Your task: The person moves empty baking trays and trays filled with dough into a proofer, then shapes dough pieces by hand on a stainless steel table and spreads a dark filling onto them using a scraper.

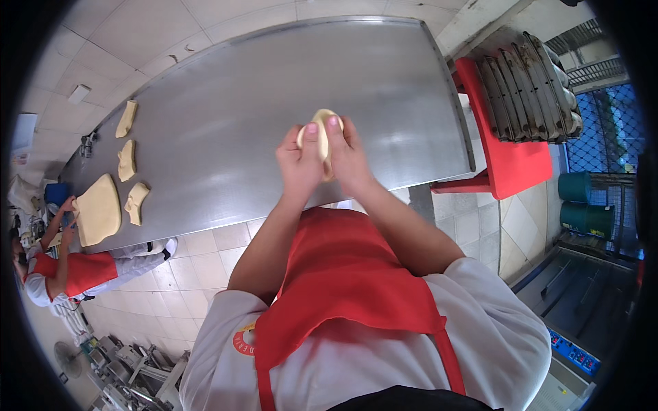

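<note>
A pale piece of dough (pixel 321 142) is held between my two hands above the metal table (pixel 274 82). My left hand (pixel 299 156) wraps its left side, thumb pressed along the top. From the other side my right hand (pixel 349 152) closes on it, its thumb beside the left one. The undersides of the fingers are hidden. Over on the left of the table lie a short dough strip (pixel 126 119), a second strip (pixel 127 161) and a curved one (pixel 136 203), all apart from my hands.
At the table's left end a co-worker in a red apron (pixel 92 270) has both hands on a large dough sheet (pixel 98 209). Right of the table, a stack of dark baking pans (pixel 524 92) stands on a red plastic table (pixel 517 168). Green bins (pixel 586 218) are farther right.
</note>
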A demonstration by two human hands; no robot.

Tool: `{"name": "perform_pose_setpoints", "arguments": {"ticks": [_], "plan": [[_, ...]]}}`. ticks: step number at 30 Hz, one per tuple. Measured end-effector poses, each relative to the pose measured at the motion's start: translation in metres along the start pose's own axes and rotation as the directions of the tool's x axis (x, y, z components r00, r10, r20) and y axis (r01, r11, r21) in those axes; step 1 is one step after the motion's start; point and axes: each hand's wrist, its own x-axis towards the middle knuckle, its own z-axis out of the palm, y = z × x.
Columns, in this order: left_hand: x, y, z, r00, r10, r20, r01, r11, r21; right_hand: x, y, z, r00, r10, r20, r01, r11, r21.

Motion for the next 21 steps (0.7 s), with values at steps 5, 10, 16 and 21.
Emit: {"name": "perform_pose_setpoints", "arguments": {"ticks": [5,10,16,21], "plan": [[0.001,-0.015,-0.005,0.961,-0.250,0.121,0.264,0.958,-0.113,0.018,-0.009,-0.049,0.973,-0.035,0.230,0.179,0.745,-0.642],[0.026,-0.043,0.023,0.989,-0.149,-0.009,0.142,0.922,0.360,0.040,-0.004,-0.062,0.857,-0.164,0.489,0.514,0.354,-0.781],[-0.035,-0.119,-0.025,0.741,0.236,0.629,-0.662,0.414,0.625,0.013,0.077,-0.176,0.670,-0.171,0.722,0.741,0.100,-0.664],[-0.061,-0.074,0.016,0.820,-0.073,0.567,-0.542,0.220,0.811,0.012,0.067,-0.155,0.733,-0.167,0.659,0.680,0.191,-0.708]]}}
